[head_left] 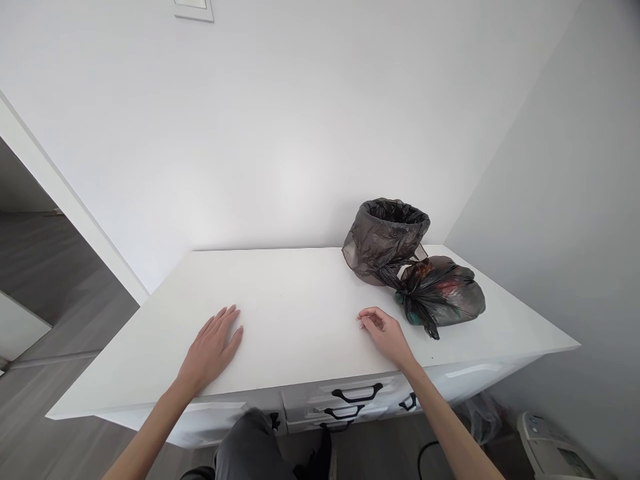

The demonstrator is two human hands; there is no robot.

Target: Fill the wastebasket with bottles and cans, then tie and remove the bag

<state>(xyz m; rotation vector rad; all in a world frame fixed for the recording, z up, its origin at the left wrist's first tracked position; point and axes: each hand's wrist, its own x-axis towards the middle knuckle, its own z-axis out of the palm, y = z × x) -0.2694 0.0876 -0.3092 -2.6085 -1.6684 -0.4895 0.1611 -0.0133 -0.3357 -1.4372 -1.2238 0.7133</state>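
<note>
My left hand (pixel 211 350) lies palm down on the white top of a chest of drawers (pixel 280 313), its fingers stretched out and nothing in it. Toward the right, my right hand (pixel 384 333) rests on the same surface with its fingers curled in toward the thumb. No object shows in that curl. Just beyond and to the right of it sits a knotted dark plastic bag (pixel 445 293), filled with things of red, orange and green colour that I cannot make out. Behind this bag stands a bin lined with a black bag (pixel 383 240), its mouth uncovered.
A white wall (pixel 280 120) rises behind the chest, and a grey wall (pixel 575 200) closes off the right. Black drawer handles (pixel 357 393) stick out in front. A light-coloured appliance (pixel 550 447) stands on the floor at lower right. A doorway (pixel 45 267) is on the left.
</note>
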